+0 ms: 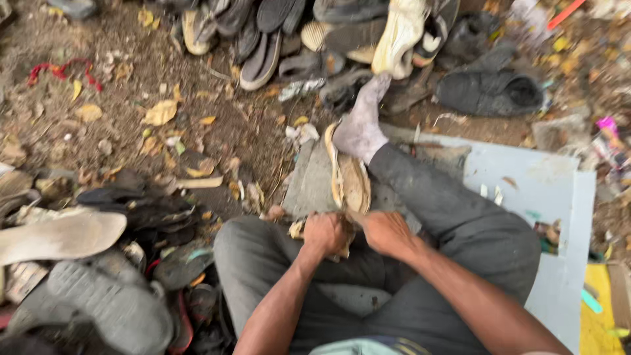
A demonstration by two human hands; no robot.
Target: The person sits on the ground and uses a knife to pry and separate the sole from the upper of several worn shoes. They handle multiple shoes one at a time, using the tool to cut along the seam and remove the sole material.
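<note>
Item: worn tan shoe sole [348, 181], pinned under your sock-clad foot [358, 131] (seemingly for bracing), near end clenched by your left hand [325, 233] and right hand [388, 233], shoe heaps [98, 289] alongside.

The near end of the worn sole [347, 181] is hidden under the left hand [324, 233] and right hand [386, 231], whose fingers cannot be made out. Both forearms run off the bottom edge. Shoes [315, 33] along the top edge are cut off and blurred.
</note>
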